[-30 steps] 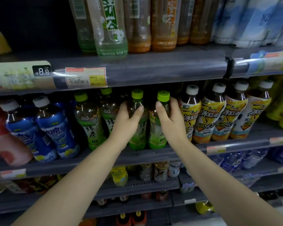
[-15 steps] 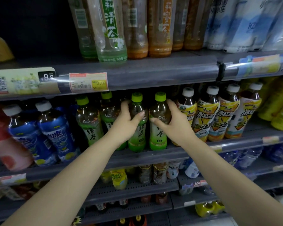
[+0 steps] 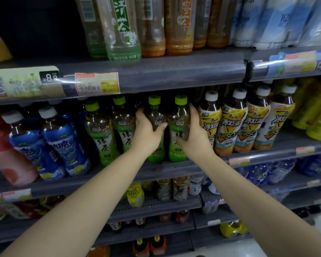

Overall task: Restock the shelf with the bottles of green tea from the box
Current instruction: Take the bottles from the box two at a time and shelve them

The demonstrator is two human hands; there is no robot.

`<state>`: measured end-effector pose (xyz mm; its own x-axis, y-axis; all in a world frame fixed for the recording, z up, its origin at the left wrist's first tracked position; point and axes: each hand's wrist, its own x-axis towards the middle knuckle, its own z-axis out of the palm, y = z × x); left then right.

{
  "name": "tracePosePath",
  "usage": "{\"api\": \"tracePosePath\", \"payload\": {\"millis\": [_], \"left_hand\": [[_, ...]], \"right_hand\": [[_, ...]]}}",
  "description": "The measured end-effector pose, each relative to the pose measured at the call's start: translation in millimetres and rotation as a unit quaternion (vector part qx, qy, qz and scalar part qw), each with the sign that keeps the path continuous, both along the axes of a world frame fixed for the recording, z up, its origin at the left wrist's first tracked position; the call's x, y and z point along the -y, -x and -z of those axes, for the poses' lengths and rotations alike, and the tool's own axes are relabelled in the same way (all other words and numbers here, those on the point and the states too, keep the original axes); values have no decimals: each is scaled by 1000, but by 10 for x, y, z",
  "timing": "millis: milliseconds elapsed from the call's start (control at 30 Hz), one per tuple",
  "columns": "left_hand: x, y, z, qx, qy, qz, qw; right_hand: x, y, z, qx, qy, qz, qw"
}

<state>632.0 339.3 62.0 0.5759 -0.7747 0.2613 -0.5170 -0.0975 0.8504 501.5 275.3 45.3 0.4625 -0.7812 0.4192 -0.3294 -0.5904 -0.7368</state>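
Dark grey shelf running the whole width, front lip just below both hands. Upper shelf close overhead, so barely any gap above the green caps. Price tag on that upper edge, up and left of the left hand.

Packed tight on both sides: blue-label bottles well off to the left of the left hand, yellow iced tea bottles touching along the right of the right hand. No open slot showing in the front row.

Four green tea bottles across the front, all upright. Two loose ones, left green tea bottles, just left of the left hand. Left hand wrapped around the third green tea bottle, thumb across the front, fingers gone behind it. Right hand curled round the fourth green tea bottle, fingers up its right flank, thumb over the label. Those two held bottles standing side by side, about touching, bases on the shelf near the lip.

Lower shelf under the forearms with small mixed bottles, too dim to read.
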Motion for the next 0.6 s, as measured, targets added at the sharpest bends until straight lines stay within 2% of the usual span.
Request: {"api": "tracePosePath", "payload": {"millis": [267,367,467,600], "left_hand": [[121,25,220,53,97,-29,993],[114,66,382,76,134,-37,987],[105,19,539,168,128,-42,977],[68,-10,554,177,108,-20,978]], "right_hand": [[88,-76,155,35,14,46,998],[72,-98,249,50,53,64,995],[86,-128,363,68,73,69,993],[71,-127,422,64,28,71,995]]}}
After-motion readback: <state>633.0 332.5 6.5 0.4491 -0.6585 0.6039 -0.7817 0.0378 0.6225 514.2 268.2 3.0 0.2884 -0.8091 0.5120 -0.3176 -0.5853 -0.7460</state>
